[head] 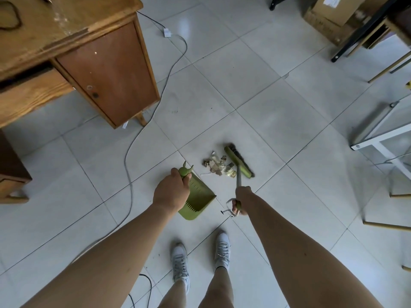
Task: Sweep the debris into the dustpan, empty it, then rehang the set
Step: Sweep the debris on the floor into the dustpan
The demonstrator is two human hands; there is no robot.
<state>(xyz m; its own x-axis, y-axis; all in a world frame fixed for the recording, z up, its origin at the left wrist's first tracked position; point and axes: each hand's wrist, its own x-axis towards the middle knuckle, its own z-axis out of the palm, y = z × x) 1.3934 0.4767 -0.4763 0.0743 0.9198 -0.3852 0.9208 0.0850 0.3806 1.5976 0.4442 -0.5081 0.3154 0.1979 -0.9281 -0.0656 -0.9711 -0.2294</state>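
My left hand point(172, 192) grips the green dustpan point(198, 201) by its handle; the pan looks empty. My right hand point(241, 202) clenches the broom point(239, 162) handle. Beyond, the debris point(219, 166) lies piled on the tiled floor point(278, 121), touching the broom head.

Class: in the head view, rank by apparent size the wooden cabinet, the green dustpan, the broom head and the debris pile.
1. wooden cabinet
2. green dustpan
3. broom head and debris pile: look alike, so unranked.
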